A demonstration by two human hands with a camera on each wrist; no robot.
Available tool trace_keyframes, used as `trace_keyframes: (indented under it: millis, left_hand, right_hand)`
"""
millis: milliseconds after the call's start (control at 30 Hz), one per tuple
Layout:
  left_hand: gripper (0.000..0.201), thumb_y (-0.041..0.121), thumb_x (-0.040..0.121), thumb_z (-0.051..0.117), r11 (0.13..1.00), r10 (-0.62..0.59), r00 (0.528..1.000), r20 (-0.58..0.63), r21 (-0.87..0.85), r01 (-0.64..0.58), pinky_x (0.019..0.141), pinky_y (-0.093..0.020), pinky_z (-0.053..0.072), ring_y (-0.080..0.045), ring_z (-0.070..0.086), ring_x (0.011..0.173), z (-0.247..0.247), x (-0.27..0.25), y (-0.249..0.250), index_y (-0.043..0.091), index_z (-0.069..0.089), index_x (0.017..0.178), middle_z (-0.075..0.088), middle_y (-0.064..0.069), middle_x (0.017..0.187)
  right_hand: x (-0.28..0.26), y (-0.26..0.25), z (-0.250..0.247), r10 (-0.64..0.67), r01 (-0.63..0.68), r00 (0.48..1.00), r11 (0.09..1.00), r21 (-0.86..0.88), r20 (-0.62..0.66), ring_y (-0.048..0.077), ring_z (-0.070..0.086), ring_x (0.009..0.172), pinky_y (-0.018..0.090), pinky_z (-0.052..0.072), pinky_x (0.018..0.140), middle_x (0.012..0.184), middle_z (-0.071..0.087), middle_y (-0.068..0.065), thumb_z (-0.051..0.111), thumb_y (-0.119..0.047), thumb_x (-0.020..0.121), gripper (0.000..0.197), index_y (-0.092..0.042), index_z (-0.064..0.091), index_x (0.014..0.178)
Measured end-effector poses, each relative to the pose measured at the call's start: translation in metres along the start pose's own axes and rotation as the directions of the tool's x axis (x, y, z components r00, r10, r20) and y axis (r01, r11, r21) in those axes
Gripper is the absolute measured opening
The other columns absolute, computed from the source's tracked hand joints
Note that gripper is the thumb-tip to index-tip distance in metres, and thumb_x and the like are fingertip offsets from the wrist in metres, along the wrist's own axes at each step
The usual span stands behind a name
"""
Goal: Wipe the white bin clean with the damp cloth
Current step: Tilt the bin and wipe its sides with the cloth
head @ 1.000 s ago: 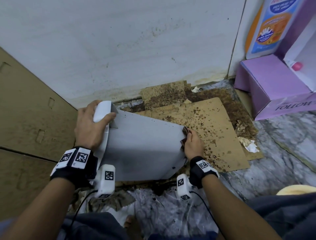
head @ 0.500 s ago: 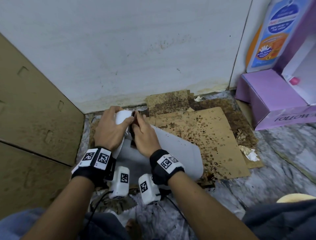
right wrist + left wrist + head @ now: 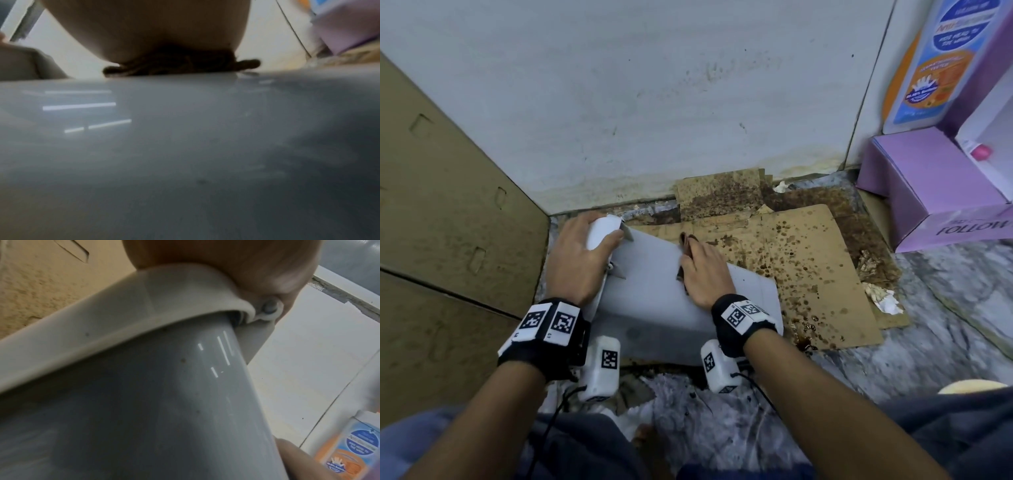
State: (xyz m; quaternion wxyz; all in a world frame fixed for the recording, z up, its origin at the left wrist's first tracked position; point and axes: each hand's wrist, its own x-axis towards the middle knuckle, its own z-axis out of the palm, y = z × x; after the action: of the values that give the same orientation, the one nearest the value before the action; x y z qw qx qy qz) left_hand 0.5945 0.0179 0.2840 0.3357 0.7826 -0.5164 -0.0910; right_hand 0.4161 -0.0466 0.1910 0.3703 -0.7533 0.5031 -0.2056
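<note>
The white bin [image 3: 650, 308] lies on its side on the floor, its rim end at the left. My left hand [image 3: 580, 260] grips the rim [image 3: 144, 293], fingers curled over the white lip. My right hand [image 3: 703, 270] lies flat on the bin's upper side and presses a brown cloth [image 3: 686, 248] against it. Only an edge of the cloth shows past the fingers. In the right wrist view the cloth [image 3: 179, 68] sits squashed under the palm on the grey-white bin wall [image 3: 185, 146].
Stained cardboard sheets [image 3: 808, 267] cover the floor to the right of the bin. A tall cardboard panel [image 3: 441, 222] stands at the left, a white wall [image 3: 654, 102] behind. A purple box [image 3: 935, 192] and crumpled paper [image 3: 883, 299] lie at the right.
My right hand with the cloth went from the bin's base end to the rim beside my left hand, then back rightward to the middle of the bin's side. The left hand kept its grip.
</note>
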Motion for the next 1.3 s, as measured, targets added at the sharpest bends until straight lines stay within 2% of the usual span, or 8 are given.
trace_keyframes:
  millis: [167, 367, 533, 633, 800, 933, 1100, 1300]
  left_hand:
    - [0.054, 0.053, 0.082, 0.048, 1.0, 0.007, 1.0, -0.001, 0.019, -0.007, 0.091, -0.037, 0.039, -0.027, 0.053, 0.111, 0.003, 0.001, 0.002, 0.017, 0.059, 0.12, 0.059, -0.007, 0.119]
    - [0.054, 0.052, 0.082, 0.047, 1.0, -0.012, 1.0, -0.003, 0.003, 0.012, 0.087, -0.032, 0.035, -0.026, 0.052, 0.111, 0.002, 0.0, 0.002, 0.017, 0.059, 0.12, 0.058, -0.007, 0.118]
    - [0.049, 0.047, 0.083, 0.048, 1.0, -0.007, 1.0, -0.017, 0.003, 0.007, 0.084, -0.029, 0.032, -0.025, 0.052, 0.11, -0.002, -0.004, 0.001, 0.016, 0.06, 0.119, 0.058, -0.007, 0.118]
    - [0.047, 0.047, 0.083, 0.049, 1.0, -0.022, 0.999, -0.036, -0.015, 0.021, 0.085, -0.027, 0.032, -0.023, 0.052, 0.111, -0.006, -0.008, -0.003, 0.017, 0.062, 0.118, 0.059, -0.005, 0.119]
    - [0.049, 0.047, 0.083, 0.049, 1.0, -0.023, 0.999, -0.034, -0.012, 0.023, 0.087, -0.028, 0.033, -0.023, 0.052, 0.113, -0.007, -0.009, -0.007, 0.017, 0.061, 0.12, 0.058, -0.004, 0.12]
    - [0.051, 0.05, 0.083, 0.049, 1.0, -0.014, 1.0, -0.007, -0.014, 0.014, 0.091, -0.031, 0.036, -0.023, 0.051, 0.114, 0.0, -0.007, 0.001, 0.018, 0.06, 0.121, 0.057, -0.003, 0.122]
    - [0.042, 0.046, 0.088, 0.054, 1.0, 0.011, 1.0, -0.016, 0.025, -0.011, 0.088, -0.028, 0.033, -0.021, 0.051, 0.115, 0.01, -0.007, 0.016, 0.02, 0.06, 0.121, 0.056, -0.002, 0.124]
    - [0.051, 0.053, 0.082, 0.049, 1.0, 0.025, 1.0, -0.007, 0.007, -0.025, 0.09, -0.031, 0.037, -0.021, 0.052, 0.114, 0.007, -0.006, 0.012, 0.021, 0.06, 0.12, 0.058, 0.0, 0.122]
  right_hand:
    - [0.008, -0.054, 0.009, -0.117, 0.103, 0.991, 0.978, 0.184, 0.071, 0.024, 0.023, 0.139, 0.042, 0.014, 0.117, 0.153, 0.028, 0.01, 0.026, -0.027, 0.098, 0.051, -0.013, 0.025, 0.148]
    - [0.016, -0.08, 0.014, -0.171, 0.131, 0.976, 0.956, 0.264, 0.132, 0.024, 0.001, 0.147, 0.039, 0.001, 0.12, 0.16, 0.01, 0.009, 0.036, -0.018, 0.099, 0.059, -0.01, 0.011, 0.151]
    - [0.016, -0.063, 0.027, -0.207, 0.206, 0.978, 0.978, 0.02, 0.035, 0.026, 0.017, 0.144, 0.045, 0.012, 0.118, 0.155, 0.024, 0.012, 0.031, -0.034, 0.101, 0.053, -0.011, 0.023, 0.147]
    - [0.016, -0.044, 0.022, -0.184, 0.184, 0.983, 0.983, -0.019, -0.016, 0.027, 0.044, 0.119, 0.048, 0.029, 0.108, 0.131, 0.05, 0.011, 0.028, -0.033, 0.099, 0.039, -0.011, 0.043, 0.127]
    - [0.013, -0.005, 0.008, -0.064, 0.064, 0.998, 0.998, -0.025, -0.006, 0.019, 0.045, 0.095, 0.043, 0.036, 0.099, 0.113, 0.058, 0.007, 0.028, -0.033, 0.1, 0.025, -0.017, 0.047, 0.104]
    - [0.011, -0.006, 0.006, -0.036, 0.037, 0.999, 0.999, 0.028, -0.035, 0.026, 0.047, 0.105, 0.044, 0.033, 0.1, 0.117, 0.056, 0.009, 0.03, -0.03, 0.1, 0.029, -0.012, 0.049, 0.111]
    - [0.017, -0.049, 0.02, -0.192, 0.196, 0.979, 0.979, 0.063, -0.063, 0.024, 0.039, 0.126, 0.042, 0.026, 0.111, 0.138, 0.046, 0.007, 0.021, -0.043, 0.096, 0.053, -0.015, 0.039, 0.137]
    - [0.014, -0.044, 0.018, -0.252, 0.255, 0.966, 0.966, 0.043, -0.056, 0.023, 0.036, 0.131, 0.043, 0.025, 0.113, 0.143, 0.042, 0.007, 0.028, -0.035, 0.1, 0.048, -0.015, 0.031, 0.143]
